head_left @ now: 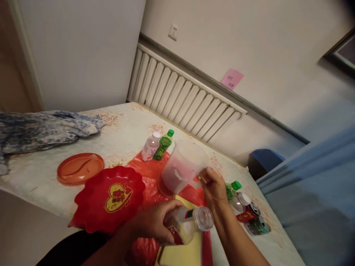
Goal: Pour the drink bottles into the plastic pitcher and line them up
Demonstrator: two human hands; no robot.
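My right hand (213, 188) grips the handle of a translucent plastic jug (183, 166), which is tilted above a red plastic sheet (149, 173) on the table. Low in the view, my left hand (155, 223) holds a clear bottle (191, 223) with a red label, lying nearly sideways with its open mouth pointing right, close under my right wrist. Under the bottle sits a yellow board (183, 255). A red scalloped dish (111, 197) with a gold heart motif lies left of my left hand.
Behind the jug stand a pink bottle (150, 146) and a green bottle (164, 145). An orange lid (80, 168) lies far left, blue patterned cloth (41, 129) beyond it. More bottles and cans (249, 216) lie by the right table edge. A radiator (183, 98) lines the wall.
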